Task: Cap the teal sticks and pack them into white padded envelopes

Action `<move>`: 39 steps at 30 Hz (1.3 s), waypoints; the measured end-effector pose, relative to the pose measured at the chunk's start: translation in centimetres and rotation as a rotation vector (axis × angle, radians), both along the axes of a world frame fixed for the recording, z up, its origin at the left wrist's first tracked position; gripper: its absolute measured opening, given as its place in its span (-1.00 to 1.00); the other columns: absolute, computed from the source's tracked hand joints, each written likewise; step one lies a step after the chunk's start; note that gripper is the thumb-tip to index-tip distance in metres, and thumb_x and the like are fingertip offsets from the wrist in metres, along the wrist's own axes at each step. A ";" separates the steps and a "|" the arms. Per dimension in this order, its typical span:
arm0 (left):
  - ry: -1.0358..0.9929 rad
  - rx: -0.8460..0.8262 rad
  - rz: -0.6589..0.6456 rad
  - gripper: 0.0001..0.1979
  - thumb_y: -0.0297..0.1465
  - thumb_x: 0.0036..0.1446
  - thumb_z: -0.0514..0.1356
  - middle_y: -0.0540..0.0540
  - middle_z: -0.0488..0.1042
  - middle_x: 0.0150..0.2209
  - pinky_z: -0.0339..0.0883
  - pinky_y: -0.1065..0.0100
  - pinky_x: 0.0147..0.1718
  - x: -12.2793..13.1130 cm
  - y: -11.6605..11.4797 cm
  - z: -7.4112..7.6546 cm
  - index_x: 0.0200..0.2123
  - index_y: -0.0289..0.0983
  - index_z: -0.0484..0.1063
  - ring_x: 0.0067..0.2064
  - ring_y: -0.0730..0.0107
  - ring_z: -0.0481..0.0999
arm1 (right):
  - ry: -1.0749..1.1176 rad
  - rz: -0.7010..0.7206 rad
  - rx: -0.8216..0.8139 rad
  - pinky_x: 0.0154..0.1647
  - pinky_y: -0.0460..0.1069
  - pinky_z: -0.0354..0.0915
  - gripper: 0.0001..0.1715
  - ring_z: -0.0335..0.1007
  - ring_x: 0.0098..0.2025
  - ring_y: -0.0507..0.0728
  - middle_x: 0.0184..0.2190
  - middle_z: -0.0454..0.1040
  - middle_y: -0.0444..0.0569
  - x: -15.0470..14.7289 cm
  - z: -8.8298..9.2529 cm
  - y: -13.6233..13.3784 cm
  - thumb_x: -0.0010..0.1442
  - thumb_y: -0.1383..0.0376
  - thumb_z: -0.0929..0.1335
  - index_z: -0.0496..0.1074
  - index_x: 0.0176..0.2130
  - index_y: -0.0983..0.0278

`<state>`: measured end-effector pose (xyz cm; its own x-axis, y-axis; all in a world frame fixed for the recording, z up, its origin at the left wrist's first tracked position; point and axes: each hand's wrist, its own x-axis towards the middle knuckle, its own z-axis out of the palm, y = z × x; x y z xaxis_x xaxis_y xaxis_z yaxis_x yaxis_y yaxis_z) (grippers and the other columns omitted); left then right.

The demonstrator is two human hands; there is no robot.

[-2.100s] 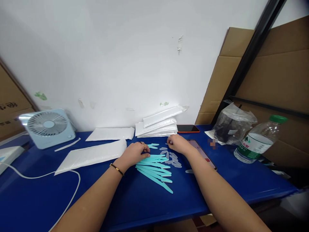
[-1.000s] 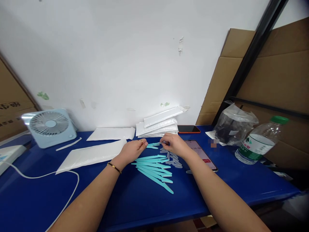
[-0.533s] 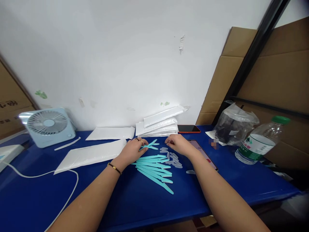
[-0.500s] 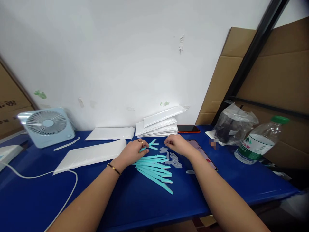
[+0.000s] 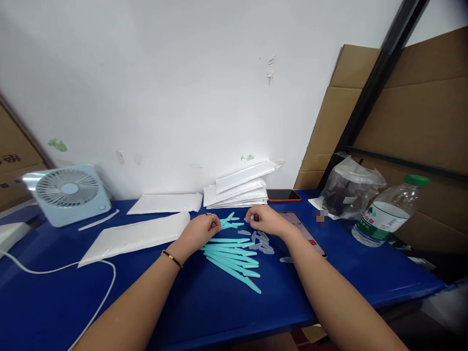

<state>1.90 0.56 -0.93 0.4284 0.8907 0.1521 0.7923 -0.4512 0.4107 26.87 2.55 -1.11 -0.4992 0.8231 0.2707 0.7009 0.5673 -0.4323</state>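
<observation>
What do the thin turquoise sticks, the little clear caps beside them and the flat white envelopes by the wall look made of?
Thin turquoise sticks: likely moulded plastic, matt, one even colour. Little clear caps: seemingly frosted translucent plastic; the blue table shows through. Flat white envelopes: probably plastic-film padded mailers, faintly glossy and puffy; paper cannot be excluded.

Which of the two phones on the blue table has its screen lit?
The phone lying just right of the right hand: its screen glows pale pink. The other phone, orange-edged, by the stack of white envelopes, is dark.
</observation>
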 end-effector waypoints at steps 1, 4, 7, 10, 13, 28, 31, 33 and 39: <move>-0.007 0.007 0.011 -0.83 -0.29 0.08 0.06 -0.03 0.45 -0.40 0.15 0.42 -0.47 -0.1 0.1 0.1 -0.39 -0.23 0.38 -0.38 0.38 0.40 | 0.062 0.030 -0.027 -0.46 -0.13 0.18 -0.81 0.33 -0.45 0.02 -0.44 0.47 -0.07 0.1 0.2 -0.2 0.01 0.40 0.28 0.46 -0.33 0.29; -0.014 0.013 0.012 -0.84 -0.30 0.08 0.06 -0.03 0.45 -0.40 0.16 0.42 -0.45 -0.2 0.2 0.3 -0.39 -0.23 0.38 -0.37 0.38 0.40 | 0.140 0.081 -0.067 -0.47 -0.13 0.20 -0.80 0.31 -0.46 0.01 -0.43 0.47 -0.08 0.1 0.6 -0.6 0.03 0.38 0.28 0.46 -0.32 0.30; -0.016 0.031 -0.004 -0.85 -0.32 0.09 0.05 -0.02 0.45 -0.39 0.16 0.42 -0.43 -0.2 0.2 0.2 -0.40 -0.22 0.37 -0.36 0.38 0.40 | 0.121 0.108 -0.058 -0.45 -0.13 0.21 -0.78 0.32 -0.44 0.01 -0.41 0.46 -0.07 -0.2 0.8 -0.8 0.01 0.40 0.28 0.48 -0.32 0.29; -0.008 0.046 -0.002 -0.86 -0.32 0.09 0.05 -0.02 0.45 -0.39 0.15 0.42 -0.43 -0.3 0.2 0.2 -0.40 -0.22 0.36 -0.36 0.38 0.40 | 0.108 0.101 -0.028 -0.44 -0.12 0.22 -0.78 0.32 -0.43 0.01 -0.40 0.46 -0.04 -0.3 1.0 -0.9 0.01 0.41 0.29 0.49 -0.32 0.30; -0.001 0.048 0.006 -0.86 -0.32 0.09 0.06 -0.02 0.43 -0.40 0.14 0.42 -0.45 -0.4 0.2 0.2 -0.39 -0.23 0.36 -0.36 0.39 0.40 | 0.110 0.091 -0.012 -0.41 -0.12 0.22 -0.78 0.32 -0.42 0.02 -0.39 0.46 -0.04 -0.2 1.1 -0.9 0.01 0.43 0.29 0.49 -0.32 0.31; 0.014 0.087 -0.100 -0.74 -0.25 0.01 0.16 -0.06 0.43 -0.19 0.26 0.35 -0.26 -0.1 -0.2 0.4 -0.22 -0.19 0.42 -0.21 0.30 0.40 | 0.041 0.090 0.033 -0.39 -0.12 0.21 -0.86 0.33 -0.41 0.01 -0.38 0.44 -0.06 -1.2 0.6 -0.9 0.06 0.35 0.34 0.49 -0.32 0.27; 0.081 0.032 -0.235 -0.81 -0.26 0.02 0.16 -0.02 0.47 -0.26 0.23 0.39 -0.30 0.0 -0.5 0.4 -0.30 -0.17 0.47 -0.24 0.33 0.42 | -0.049 0.162 -0.015 -0.45 -0.15 0.19 -0.86 0.33 -0.46 -0.01 -0.41 0.46 -0.07 -1.0 0.3 -1.0 -0.01 0.39 0.35 0.50 -0.37 0.27; 0.130 0.052 -0.242 -0.85 -0.30 0.04 0.14 -0.02 0.49 -0.32 0.21 0.40 -0.32 0.1 -0.5 0.3 -0.35 -0.16 0.48 -0.28 0.34 0.43 | -0.105 0.143 0.013 -0.45 -0.14 0.18 -0.82 0.33 -0.47 0.00 -0.43 0.47 -0.07 -1.2 0.1 -0.8 -0.06 0.46 0.34 0.51 -0.40 0.28; 0.240 0.130 -0.136 -0.85 -0.32 0.01 0.12 -0.04 0.51 -0.36 0.19 0.39 -0.37 -0.1 0.0 0.2 -0.40 -0.16 0.49 -0.37 0.35 0.43 | -0.146 0.081 0.029 -0.46 -0.13 0.18 -0.77 0.34 -0.50 0.01 -0.46 0.51 -0.06 -0.7 0.0 -0.4 -0.11 0.49 0.31 0.52 -0.44 0.29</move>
<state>1.77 0.56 -0.73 0.5800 0.8024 0.1408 0.7884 -0.5964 0.1510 26.19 2.14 -1.11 -0.5990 0.7718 0.2136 0.7068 0.6349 -0.3121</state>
